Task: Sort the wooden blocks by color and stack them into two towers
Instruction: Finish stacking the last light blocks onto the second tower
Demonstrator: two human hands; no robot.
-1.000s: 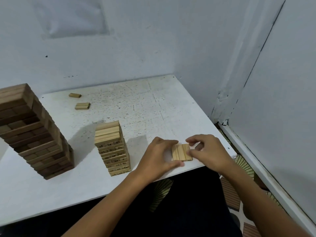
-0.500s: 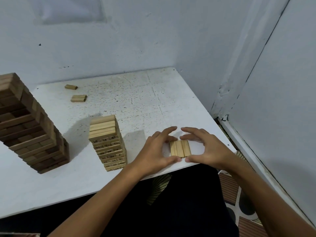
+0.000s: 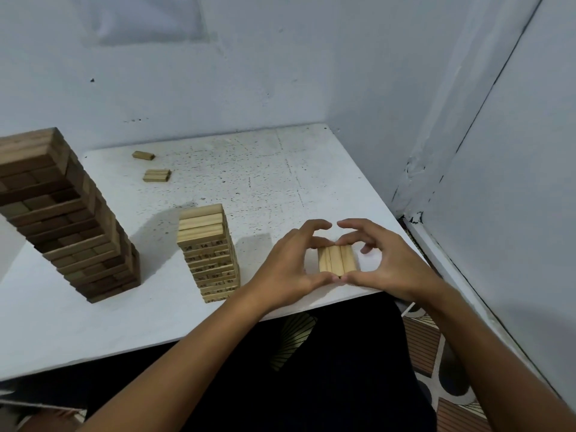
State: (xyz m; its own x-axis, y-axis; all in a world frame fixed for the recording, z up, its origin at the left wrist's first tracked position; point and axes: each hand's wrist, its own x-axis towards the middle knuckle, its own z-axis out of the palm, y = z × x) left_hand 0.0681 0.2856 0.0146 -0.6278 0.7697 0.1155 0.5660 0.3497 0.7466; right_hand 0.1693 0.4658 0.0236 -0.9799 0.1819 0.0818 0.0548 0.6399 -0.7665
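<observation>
Head view: low and right of centre on the white bench (image 3: pixel 280 182), three light blocks (image 3: pixel 337 259) lie side by side, framed by the left hand (image 3: pixel 288 269) and right hand (image 3: pixel 389 260), curled fingers and thumbs pressing their ends. Light tower (image 3: pixel 208 252) stands just left; dark tower (image 3: pixel 62 219) far left. Loose blocks (image 3: pixel 157 175) lie upper left.

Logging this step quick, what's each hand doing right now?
Left hand: curved around the row of three light blocks, thumb and fingertips pressing its edges.
Right hand: the same from the other side, squaring the row.
</observation>
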